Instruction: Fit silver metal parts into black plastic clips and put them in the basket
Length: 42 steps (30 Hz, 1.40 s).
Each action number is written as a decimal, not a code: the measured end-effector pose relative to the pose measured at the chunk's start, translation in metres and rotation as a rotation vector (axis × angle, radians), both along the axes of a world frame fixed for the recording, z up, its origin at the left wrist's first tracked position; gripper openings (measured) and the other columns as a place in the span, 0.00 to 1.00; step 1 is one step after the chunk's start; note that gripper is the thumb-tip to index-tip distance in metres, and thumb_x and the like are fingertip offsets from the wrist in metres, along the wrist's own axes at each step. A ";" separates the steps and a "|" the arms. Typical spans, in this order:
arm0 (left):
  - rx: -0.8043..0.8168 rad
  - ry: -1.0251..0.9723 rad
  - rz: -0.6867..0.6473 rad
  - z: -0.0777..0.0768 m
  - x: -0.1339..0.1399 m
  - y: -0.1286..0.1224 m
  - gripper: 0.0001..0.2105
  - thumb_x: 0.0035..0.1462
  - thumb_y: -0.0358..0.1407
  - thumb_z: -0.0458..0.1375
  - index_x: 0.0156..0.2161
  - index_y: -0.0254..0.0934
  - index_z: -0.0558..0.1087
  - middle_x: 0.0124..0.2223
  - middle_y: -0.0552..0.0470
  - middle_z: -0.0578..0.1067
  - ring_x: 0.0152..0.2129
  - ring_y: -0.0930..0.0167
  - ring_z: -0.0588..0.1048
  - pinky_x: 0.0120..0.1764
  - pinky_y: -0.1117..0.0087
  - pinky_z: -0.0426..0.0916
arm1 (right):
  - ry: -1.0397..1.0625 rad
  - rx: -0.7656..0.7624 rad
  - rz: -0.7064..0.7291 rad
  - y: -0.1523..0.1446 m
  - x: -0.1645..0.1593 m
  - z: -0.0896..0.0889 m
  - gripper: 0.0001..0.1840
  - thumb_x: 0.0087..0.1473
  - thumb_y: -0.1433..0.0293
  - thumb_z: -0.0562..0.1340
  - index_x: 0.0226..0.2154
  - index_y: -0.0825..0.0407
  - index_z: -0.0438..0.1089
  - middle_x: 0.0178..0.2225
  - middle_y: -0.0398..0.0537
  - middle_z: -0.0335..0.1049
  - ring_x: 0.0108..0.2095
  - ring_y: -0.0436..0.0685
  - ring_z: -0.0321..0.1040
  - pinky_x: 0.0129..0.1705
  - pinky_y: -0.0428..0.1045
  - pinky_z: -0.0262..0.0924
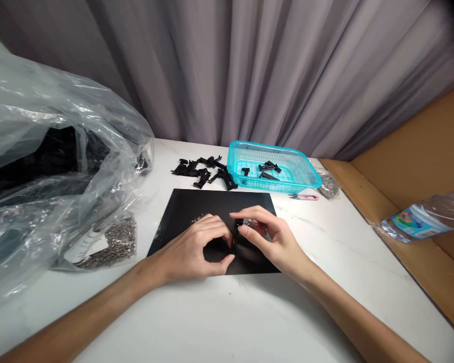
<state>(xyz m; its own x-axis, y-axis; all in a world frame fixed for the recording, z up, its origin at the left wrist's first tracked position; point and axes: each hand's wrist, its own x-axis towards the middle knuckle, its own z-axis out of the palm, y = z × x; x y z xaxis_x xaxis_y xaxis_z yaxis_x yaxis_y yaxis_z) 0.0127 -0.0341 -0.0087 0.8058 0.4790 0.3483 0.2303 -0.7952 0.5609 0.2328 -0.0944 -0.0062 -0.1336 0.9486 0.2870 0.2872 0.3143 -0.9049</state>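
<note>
Positioning a black part (234, 241) over the mat (196, 199), I judge: left fingers (226, 262) pinch its near end, right fingers (251, 235) its far end by metal bits (246, 222); next move likely needs steady left hold, fine right control.

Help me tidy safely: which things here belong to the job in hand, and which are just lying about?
Likely in the job:
black part between the left hand and right hand
black mat beneath
loose black parts
blue basket holding more
bag of small metallic pieces
large clear bag, dark contents

Probably lying about:
plastic bottle
pink-handled snips, untouched
</note>
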 end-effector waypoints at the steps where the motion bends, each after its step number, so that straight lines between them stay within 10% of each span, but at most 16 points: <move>1: -0.004 0.017 0.004 0.000 0.000 0.000 0.06 0.56 0.31 0.65 0.37 0.38 0.70 0.37 0.54 0.76 0.36 0.68 0.74 0.46 0.64 0.65 | -0.020 -0.002 -0.004 0.000 0.000 0.000 0.13 0.66 0.64 0.64 0.50 0.44 0.79 0.44 0.47 0.73 0.34 0.53 0.61 0.36 0.49 0.58; 18: -0.094 0.086 0.109 0.001 0.002 0.000 0.08 0.68 0.43 0.57 0.41 0.41 0.73 0.39 0.54 0.78 0.39 0.67 0.73 0.46 0.64 0.67 | 0.054 -0.148 -0.166 0.006 0.002 -0.008 0.17 0.63 0.58 0.65 0.49 0.49 0.78 0.38 0.47 0.77 0.30 0.53 0.65 0.32 0.49 0.58; 29: -0.186 -0.028 0.125 0.000 0.002 -0.001 0.08 0.65 0.44 0.62 0.39 0.42 0.74 0.37 0.56 0.78 0.40 0.68 0.74 0.47 0.65 0.67 | 0.180 -0.154 -0.018 0.008 0.001 -0.011 0.16 0.66 0.57 0.63 0.49 0.49 0.76 0.46 0.49 0.80 0.47 0.58 0.76 0.52 0.52 0.67; 38: -0.189 -0.021 0.131 0.001 0.000 -0.002 0.10 0.71 0.43 0.55 0.40 0.42 0.74 0.38 0.56 0.80 0.41 0.68 0.75 0.47 0.66 0.69 | 0.099 -0.141 -0.044 0.008 -0.003 -0.015 0.18 0.67 0.55 0.60 0.47 0.50 0.76 0.42 0.49 0.80 0.44 0.59 0.77 0.48 0.52 0.68; 42: 0.032 -0.057 0.286 0.001 -0.007 0.017 0.16 0.75 0.38 0.43 0.44 0.40 0.74 0.42 0.52 0.80 0.41 0.67 0.75 0.51 0.62 0.66 | -0.217 0.035 -0.275 0.007 0.003 -0.020 0.17 0.69 0.57 0.58 0.46 0.50 0.76 0.38 0.52 0.81 0.39 0.61 0.76 0.43 0.54 0.65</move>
<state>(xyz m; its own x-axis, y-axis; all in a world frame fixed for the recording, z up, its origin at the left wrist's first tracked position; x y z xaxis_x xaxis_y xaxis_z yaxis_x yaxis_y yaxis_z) 0.0052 -0.0167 -0.0076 0.6187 0.6716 0.4076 0.4165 -0.7203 0.5547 0.2356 -0.0869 -0.0262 0.0638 0.9476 0.3129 0.5499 0.2282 -0.8034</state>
